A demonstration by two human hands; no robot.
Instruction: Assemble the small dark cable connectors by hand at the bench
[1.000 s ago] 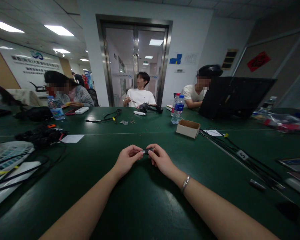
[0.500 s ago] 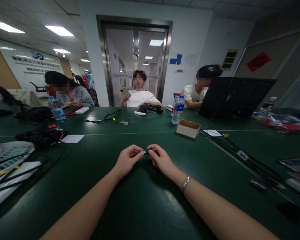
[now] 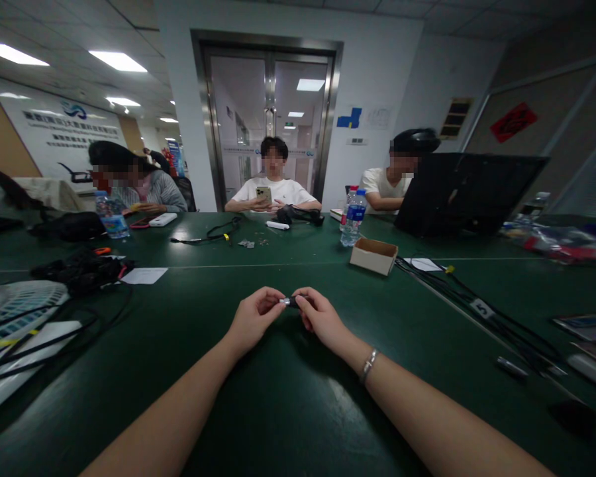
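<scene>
Between my two hands, just over the middle of the green table point(image 3: 298, 384), is a small black piece with a silver end point(image 3: 290, 301). It lies roughly level, and its exact kind is too small to make out. My left hand point(image 3: 253, 318) is closed, with thumb and fingers pinching the silver end. Thumb and fingers of my right hand point(image 3: 322, 318) grip the black end, covering most of it. A metal bracelet point(image 3: 369, 366) circles my right wrist.
An open cardboard box point(image 3: 372, 258) and bottles point(image 3: 353, 218) stand beyond my right hand. Black cables point(image 3: 477, 305) run along the right. A white fan point(image 3: 24, 305) is at left. Across the table sit several people, one holding a phone point(image 3: 263, 193). Small bits point(image 3: 246, 244) lie ahead.
My hands and the piece they hold have hardly moved. Across the table, the person in the middle has lowered the phone and brought it in front of the chest.
</scene>
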